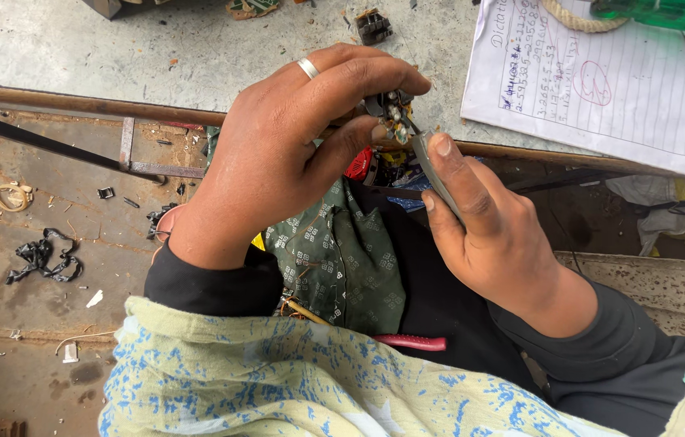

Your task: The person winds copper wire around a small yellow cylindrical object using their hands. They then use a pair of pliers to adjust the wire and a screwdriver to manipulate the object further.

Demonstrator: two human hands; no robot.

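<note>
My left hand [294, 146], with a silver ring on one finger, pinches a small electronic part [393, 113] with yellow and metal bits just above the table's edge. My right hand [488, 226] grips a grey-handled tool [433, 174] whose thin tip touches that part from below. Both hands hover over my lap, where a green patterned cloth [342, 259] lies.
A lined paper sheet [626, 89] with handwriting lies on the grey table [116, 48] at top right, under a green object [666, 12] and a rope. A small black component [373, 26] sits near the top. A pink-handled tool [411, 342] rests in my lap. Black scraps [43, 259] litter the floor at left.
</note>
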